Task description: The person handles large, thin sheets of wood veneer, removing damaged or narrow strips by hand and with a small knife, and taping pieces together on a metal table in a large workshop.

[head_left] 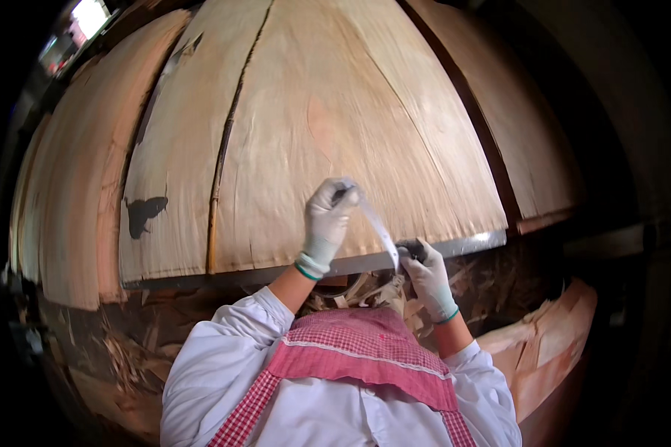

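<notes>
A narrow white strip, like paper tape [378, 227], stretches between my two gloved hands above the front edge of a pale wood veneer sheet [298, 134]. My left hand [326, 223] is closed in a pinch on the strip's upper end, over the sheet. Lower and to the right, my right hand [428, 277] has its fingers closed around the strip's lower end, just off the sheet's edge. Both gloves are white with green cuffs and darkened fingertips. Whether a roll sits inside the right hand is hidden.
Another veneer sheet [175, 149] lies to the left, past a dark gap, with a torn hole [145, 214]. A further sheet [511, 112] lies right. A metal table edge [455, 244] runs along the front. Veneer scraps [130, 357] and a curved veneer piece [540, 350] lie below.
</notes>
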{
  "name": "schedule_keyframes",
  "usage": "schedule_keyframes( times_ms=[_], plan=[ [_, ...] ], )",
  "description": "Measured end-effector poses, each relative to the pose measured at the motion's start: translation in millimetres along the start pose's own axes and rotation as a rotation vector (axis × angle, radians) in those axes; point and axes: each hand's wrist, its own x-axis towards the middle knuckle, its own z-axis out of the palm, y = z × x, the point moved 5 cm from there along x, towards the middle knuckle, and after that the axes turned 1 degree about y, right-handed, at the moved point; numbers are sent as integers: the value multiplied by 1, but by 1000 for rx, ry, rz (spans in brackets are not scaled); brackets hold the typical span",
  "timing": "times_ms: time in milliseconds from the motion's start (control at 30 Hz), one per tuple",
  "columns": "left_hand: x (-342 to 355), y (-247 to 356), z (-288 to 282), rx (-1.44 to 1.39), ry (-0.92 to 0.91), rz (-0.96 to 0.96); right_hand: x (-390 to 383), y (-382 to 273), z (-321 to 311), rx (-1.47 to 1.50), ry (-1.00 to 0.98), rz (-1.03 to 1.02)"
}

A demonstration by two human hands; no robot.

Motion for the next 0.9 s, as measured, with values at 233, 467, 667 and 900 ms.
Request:
schedule_keyframes(
  times_ms=[233,467,667,900],
  plan=[
    [9,-4,30,153,279,32,93,-18,-54,-310,-291,-24],
    [-37,68,92,511,495,129,90,-103,13,-86,-903,-58],
    [-128,99,36,556,735,128,40,-48,0,-221,-1020,191],
    [-250,-67,-49,178,525,-563,-1,79,-80,-722,-967,74]
  ],
)
